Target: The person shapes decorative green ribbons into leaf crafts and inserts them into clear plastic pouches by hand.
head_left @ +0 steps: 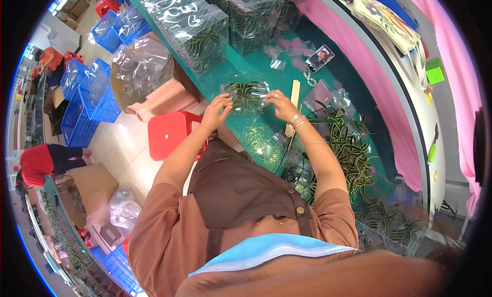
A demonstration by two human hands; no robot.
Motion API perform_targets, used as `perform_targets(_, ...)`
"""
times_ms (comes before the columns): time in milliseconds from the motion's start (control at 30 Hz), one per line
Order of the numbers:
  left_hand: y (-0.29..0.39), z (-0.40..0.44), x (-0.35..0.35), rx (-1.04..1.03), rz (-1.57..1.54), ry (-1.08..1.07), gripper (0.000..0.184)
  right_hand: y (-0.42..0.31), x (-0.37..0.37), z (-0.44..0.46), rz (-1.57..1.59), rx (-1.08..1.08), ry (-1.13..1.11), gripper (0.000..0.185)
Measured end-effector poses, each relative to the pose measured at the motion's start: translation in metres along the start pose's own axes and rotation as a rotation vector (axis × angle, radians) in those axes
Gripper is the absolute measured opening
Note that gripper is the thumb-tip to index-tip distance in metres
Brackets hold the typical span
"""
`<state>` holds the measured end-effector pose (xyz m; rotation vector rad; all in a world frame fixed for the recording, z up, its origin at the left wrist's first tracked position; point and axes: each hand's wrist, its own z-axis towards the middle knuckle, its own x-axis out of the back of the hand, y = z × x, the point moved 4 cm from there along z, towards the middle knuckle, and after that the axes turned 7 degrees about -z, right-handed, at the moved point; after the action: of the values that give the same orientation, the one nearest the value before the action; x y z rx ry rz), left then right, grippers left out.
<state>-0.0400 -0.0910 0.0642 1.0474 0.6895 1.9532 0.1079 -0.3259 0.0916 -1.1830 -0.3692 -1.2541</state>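
Between my two hands a clear plastic bag (pixel 246 96) is stretched out just over the green table, with a dark green and gold ornament inside it. My left hand (pixel 219 110) pinches the bag's left edge. At the right edge, the fingers of my right hand (pixel 281 104) are closed on the plastic; a ring and bracelets show on that hand and wrist. Just right of that hand lies a pale wooden stick (pixel 293 103). Gold glitter (pixel 260 147) is scattered on the table below the bag.
Stacked bagged ornaments (pixel 189 28) fill the table's far side. Loose green-gold ornaments (pixel 348 148) heap at right, near a phone (pixel 320 58). A red stool (pixel 171 135), a cardboard box (pixel 146 71) and blue crates (pixel 97 92) stand left. Another person in red (pixel 38 164) is farther left.
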Motion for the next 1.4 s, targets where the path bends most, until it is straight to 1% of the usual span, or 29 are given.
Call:
perform_targets(67,0.001,0.002,0.002,-0.004,-0.005,0.013,0.015,-0.005,0.002,-0.004,0.008,0.017,-0.011,0.026)
perform_targets(133,-0.002,0.0,0.0,0.033,-0.026,0.022,0.014,-0.011,0.006,-0.009,0.024,0.001,0.099,0.021)
perform_targets(167,-0.003,0.0,-0.002,0.035,-0.028,0.023,0.014,-0.009,0.002,-0.01,0.024,-0.001,0.097,0.021)
perform_targets(233,-0.009,-0.001,-0.003,0.111,-0.081,0.079,0.014,0.0,-0.006,-0.009,0.116,-0.109,0.187,0.012)
perform_targets(267,-0.012,-0.001,-0.005,0.116,-0.083,0.075,0.014,0.004,-0.01,-0.008,0.118,-0.115,0.186,0.012)
perform_targets(300,-0.014,0.001,-0.004,0.129,-0.087,0.092,0.014,0.009,-0.013,-0.006,0.137,-0.184,0.184,0.01)
perform_targets(333,-0.015,0.002,-0.004,0.14,-0.091,0.107,0.014,0.014,-0.015,-0.003,0.154,-0.254,0.185,0.012)
perform_targets(367,-0.016,0.003,-0.005,0.138,-0.091,0.103,0.014,0.015,-0.016,0.0,0.17,-0.249,0.192,0.017)
perform_targets(467,-0.016,0.004,-0.003,0.187,-0.081,0.14,0.015,0.021,-0.015,0.008,0.189,-0.304,0.135,0.019)
perform_targets(533,-0.015,0.006,0.0,0.292,-0.007,0.177,0.019,0.023,-0.018,0.012,0.19,-0.328,0.147,0.02)
perform_targets(600,-0.019,0.009,-0.001,0.315,0.046,0.163,0.019,0.025,-0.021,0.018,0.192,-0.347,0.159,0.02)
perform_targets(667,-0.023,0.009,-0.004,0.341,0.102,0.146,0.019,0.024,-0.024,0.022,-0.013,-0.347,0.188,0.014)
perform_targets(700,-0.025,0.008,-0.008,0.368,0.039,0.177,0.019,0.019,-0.027,0.024,-0.009,-0.347,0.189,0.014)
perform_targets(733,-0.026,0.009,-0.01,0.394,-0.026,0.207,0.019,0.018,-0.026,0.023,0.012,-0.443,0.258,0.013)
perform_targets(767,-0.031,0.006,-0.014,0.353,0.033,0.174,0.019,0.017,-0.025,0.022,0.033,-0.536,0.326,0.016)
perform_targets(800,-0.031,0.006,-0.016,0.352,0.035,0.175,0.019,0.011,-0.022,0.025,0.034,-0.535,0.326,0.016)
perform_targets(833,-0.03,0.005,-0.017,0.34,0.067,0.228,0.022,0.002,-0.013,0.027,-0.09,-0.5,0.401,0.017)
perform_targets(867,-0.029,0.003,-0.016,0.328,0.098,0.278,0.026,-0.005,-0.008,0.027,-0.214,-0.467,0.474,0.02)
perform_targets(900,-0.031,0.004,-0.015,0.377,0.089,0.246,0.036,-0.004,-0.008,0.024,-0.214,-0.469,0.475,0.02)
perform_targets(967,-0.03,0.006,-0.015,0.398,0.078,0.213,0.038,-0.008,-0.019,0.022,-0.306,-0.158,0.243,0.018)
perform_targets(1000,-0.027,0.009,-0.014,0.421,0.071,0.185,0.04,-0.005,-0.02,0.018,-0.308,-0.156,0.244,0.018)
perform_targets(1033,-0.022,0.012,-0.014,0.419,0.073,0.188,0.04,-0.005,-0.024,0.015,-0.283,-0.068,0.233,0.017)
perform_targets(1067,-0.015,0.016,-0.013,0.368,0.11,0.278,0.04,-0.005,-0.028,0.013,-0.255,0.022,0.222,0.017)
perform_targets(1100,-0.007,0.018,-0.008,0.316,0.148,0.366,0.039,-0.005,-0.027,0.012,-0.214,-0.005,0.264,0.014)
perform_targets(1133,0.002,0.02,-0.002,0.316,0.152,0.37,0.039,-0.005,-0.027,0.01,-0.212,-0.001,0.265,0.014)
perform_targets(1200,0.023,0.027,0.0,0.114,0.382,0.212,0.031,-0.004,-0.024,0.004,-0.151,0.002,0.278,0.016)
perform_targets(1233,0.017,0.024,-0.001,0.114,0.38,0.211,0.031,-0.005,-0.022,0.0,-0.152,0.001,0.277,0.016)
perform_targets(1300,0.008,0.018,-0.009,-0.033,0.275,0.011,0.021,-0.005,-0.021,-0.007,-0.07,-0.025,0.224,0.022)
perform_targets(1400,0.011,0.007,0.002,-0.077,0.164,0.013,0.024,-0.001,-0.02,-0.009,-0.054,-0.015,0.204,0.025)
